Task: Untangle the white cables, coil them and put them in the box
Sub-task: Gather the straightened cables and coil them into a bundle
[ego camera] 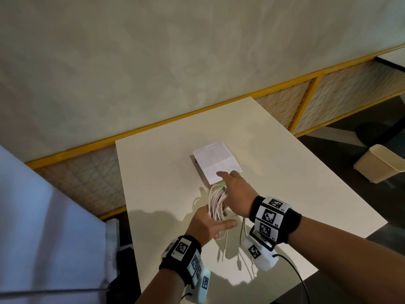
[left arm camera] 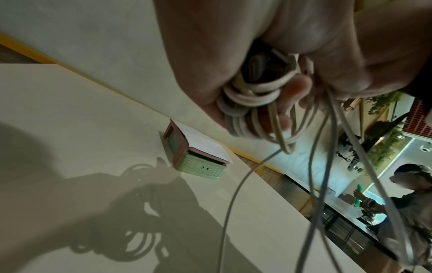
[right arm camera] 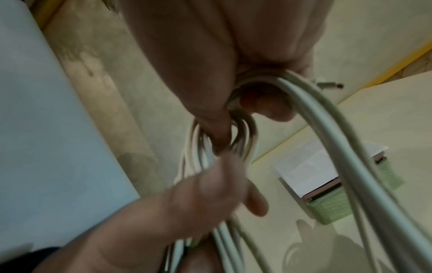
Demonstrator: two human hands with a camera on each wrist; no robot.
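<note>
**Above the table: cable bundle held in both hands**

Above the white table [ego camera: 285, 172], the coiled white cables [ego camera: 215, 201] hung between both hands, just short of the box [ego camera: 217, 163]. The left hand [ego camera: 208, 224] gripped the lower loops, index finger extended. The right hand [ego camera: 237, 191] gripped the upper loops, apparently with thumb and curled fingers; its index finger pointed toward the box. Loose cable ends trailed onto the table. A paper sheet covered the box top.
</note>
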